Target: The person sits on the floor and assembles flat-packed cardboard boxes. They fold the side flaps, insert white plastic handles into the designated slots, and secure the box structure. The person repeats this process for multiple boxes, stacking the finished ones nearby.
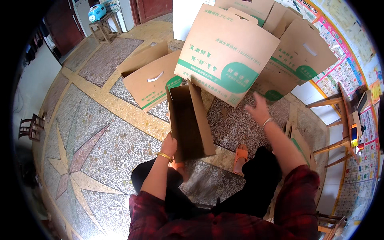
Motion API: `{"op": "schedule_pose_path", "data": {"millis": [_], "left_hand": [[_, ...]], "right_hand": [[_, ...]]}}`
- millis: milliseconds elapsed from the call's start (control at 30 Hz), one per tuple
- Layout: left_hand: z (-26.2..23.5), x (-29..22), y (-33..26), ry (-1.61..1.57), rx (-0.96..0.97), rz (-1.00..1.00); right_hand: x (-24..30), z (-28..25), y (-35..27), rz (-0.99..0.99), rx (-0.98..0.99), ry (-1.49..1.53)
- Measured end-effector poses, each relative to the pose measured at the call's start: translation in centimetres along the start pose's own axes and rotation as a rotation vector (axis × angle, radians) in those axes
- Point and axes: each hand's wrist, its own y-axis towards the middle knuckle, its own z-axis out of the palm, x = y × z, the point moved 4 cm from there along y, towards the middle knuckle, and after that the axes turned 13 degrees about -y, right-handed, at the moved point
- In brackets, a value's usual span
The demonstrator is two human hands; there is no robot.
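An open cardboard box [203,126] stands tilted in front of me, its dark inside facing up. My left hand [169,146] is closed on its near left edge, the thumb by the rim. My right hand [259,110] is open and holds nothing, fingers apart. It is close to the lower right corner of a large brown carton [224,52] with green print and a tab on top. Whether the fingertips touch that carton I cannot tell. Just beyond the open box, to the left, sits another carton [150,82] with a white handle.
More brown cartons [298,52] stand behind, against a wall with colourful charts [326,76]. A wooden table [340,104] is on the right, and a flattened carton [300,142] lies by my right arm. Far left are a small chair [31,127] and a stool [105,28] bearing a blue appliance [97,13].
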Motion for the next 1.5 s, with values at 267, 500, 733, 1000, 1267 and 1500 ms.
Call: {"op": "schedule_pose_path", "data": {"millis": [267,500,733,1000,1267,1500], "left_hand": [[-0.2,-1.1,-0.8,0.041,0.049,-0.016],[-2.1,-1.9,-0.7,-0.11,0.064,0.051],[-6.1,0.4,-1.4,-0.035,-0.023,-0.14],[-7.6,2.8,-1.6,0.012,-0.14,-0.122],[-6.5,2.6,-1.4,-0.003,-0.166,-0.08],[-5.7,0.8,-1.0,-0.016,-0.183,-0.059]], "right_hand": [[-3.2,-13.9,18.3,-0.101,-0.544,-0.463],[0.1,-15.2,21.3,0.039,-0.284,-0.511],[2.1,-14.3,16.2,-0.017,0.404,0.085],[1.3,-15.0,6.3,0.042,0.232,0.097],[-1.5,-14.4,-3.4,0.001,0.137,0.058],[-3.3,-13.5,-7.9,0.019,0.034,0.109]]}}
